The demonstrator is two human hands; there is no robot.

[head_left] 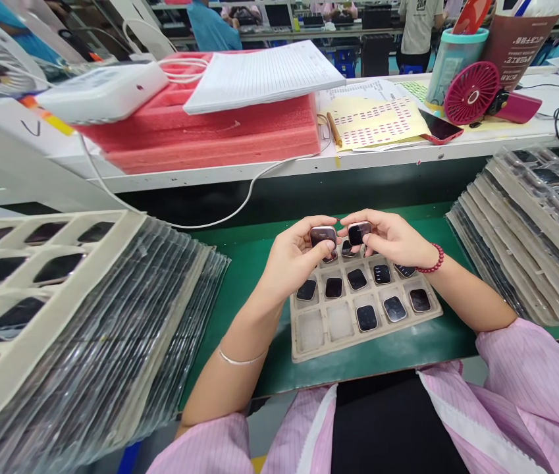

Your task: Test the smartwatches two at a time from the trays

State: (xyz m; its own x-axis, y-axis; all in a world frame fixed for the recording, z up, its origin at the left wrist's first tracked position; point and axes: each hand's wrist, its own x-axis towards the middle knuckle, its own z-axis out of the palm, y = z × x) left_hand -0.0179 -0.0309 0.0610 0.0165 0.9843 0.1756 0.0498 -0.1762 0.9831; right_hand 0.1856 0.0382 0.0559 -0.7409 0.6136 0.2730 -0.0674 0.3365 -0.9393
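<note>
My left hand [301,253] is closed on a smartwatch body [322,236] with a dark square screen and a light metal rim. A second smartwatch body [358,232] is pinched in my right hand [390,238], close beside the first. Both are held above the far side of a beige compartment tray [316,352]. More dark-screened watch bodies, such as this one [367,318], lie singly in its pockets. Two pockets at the near left hold none. My hands partly hide the far row.
Tall stacks of trays rise at the left [111,329] and right [506,250] of the green mat [249,263]. Behind, a white shelf [382,157] bears red foam [210,141], paper, a phone [444,128] and a small fan [471,92]. A white cable [244,204] droops down from it.
</note>
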